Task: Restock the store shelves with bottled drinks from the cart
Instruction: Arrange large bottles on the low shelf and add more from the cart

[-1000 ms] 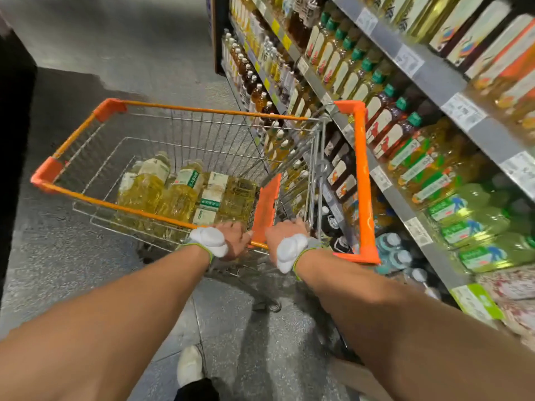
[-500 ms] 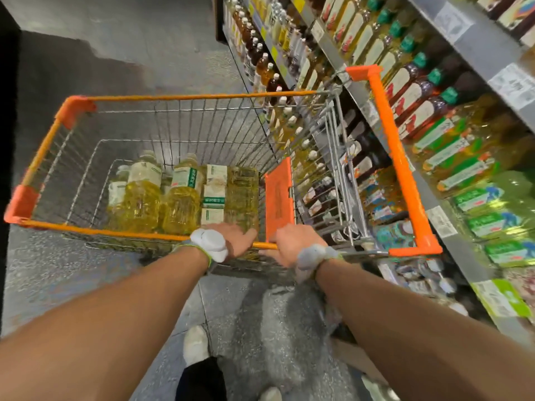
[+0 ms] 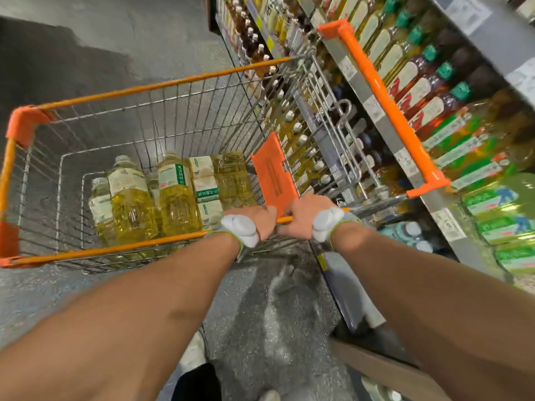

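A wire shopping cart [image 3: 179,111] with orange trim stands in front of me. Several bottles of yellow drink [image 3: 173,195] with white and green labels lie in its basket, near my side. My left hand [image 3: 260,219] and my right hand [image 3: 304,215] both grip the cart's near orange rail, close together beside an orange flap [image 3: 275,178]. Store shelves [image 3: 445,227] packed with bottled drinks run along the right, right next to the cart.
Grey speckled floor [image 3: 130,39] stretches ahead and to the left of the cart. A grey shelf base and a cardboard edge [image 3: 376,369] sit low at the right, near my feet. My shoe [image 3: 194,354] shows below the cart.
The cart has rolled forward along the shelves and swung its front to the left. Both hands keep their grip on the rail; the view has tilted further down.
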A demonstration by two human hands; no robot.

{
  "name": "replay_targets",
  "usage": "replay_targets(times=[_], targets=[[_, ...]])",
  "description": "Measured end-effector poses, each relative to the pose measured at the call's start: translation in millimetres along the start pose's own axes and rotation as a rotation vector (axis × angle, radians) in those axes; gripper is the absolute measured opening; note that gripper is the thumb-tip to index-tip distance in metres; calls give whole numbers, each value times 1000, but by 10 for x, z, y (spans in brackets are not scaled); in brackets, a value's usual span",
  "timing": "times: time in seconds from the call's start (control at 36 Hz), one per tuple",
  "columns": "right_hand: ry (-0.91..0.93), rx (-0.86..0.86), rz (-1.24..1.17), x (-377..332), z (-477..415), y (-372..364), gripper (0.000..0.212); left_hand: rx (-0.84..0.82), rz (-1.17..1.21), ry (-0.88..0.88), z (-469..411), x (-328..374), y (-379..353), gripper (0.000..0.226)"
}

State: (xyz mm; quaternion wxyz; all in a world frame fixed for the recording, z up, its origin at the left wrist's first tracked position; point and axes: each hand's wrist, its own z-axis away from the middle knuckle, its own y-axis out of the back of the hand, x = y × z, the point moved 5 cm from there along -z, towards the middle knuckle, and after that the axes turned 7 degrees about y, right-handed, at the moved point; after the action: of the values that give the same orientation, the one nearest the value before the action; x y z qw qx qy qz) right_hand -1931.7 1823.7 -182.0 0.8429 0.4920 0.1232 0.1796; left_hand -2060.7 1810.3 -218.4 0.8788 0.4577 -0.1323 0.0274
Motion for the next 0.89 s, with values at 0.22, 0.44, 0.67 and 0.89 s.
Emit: replay_targets(times=[0.22,0.44,0.67,0.89], targets=[[-80,-172,47,292,-181,55,46,-76,-1,-157,-103,180,148,21],[-113,-217,100,538,-346,89,35,28,-55,-93,-47,-172,88,24],[-158,-222,131,502,-325,144,26,3,-60,-113,-198,-64,43,41],[27,-112,125,-84,-413,95,16,-1,-37,14,-305,81,98,26]])
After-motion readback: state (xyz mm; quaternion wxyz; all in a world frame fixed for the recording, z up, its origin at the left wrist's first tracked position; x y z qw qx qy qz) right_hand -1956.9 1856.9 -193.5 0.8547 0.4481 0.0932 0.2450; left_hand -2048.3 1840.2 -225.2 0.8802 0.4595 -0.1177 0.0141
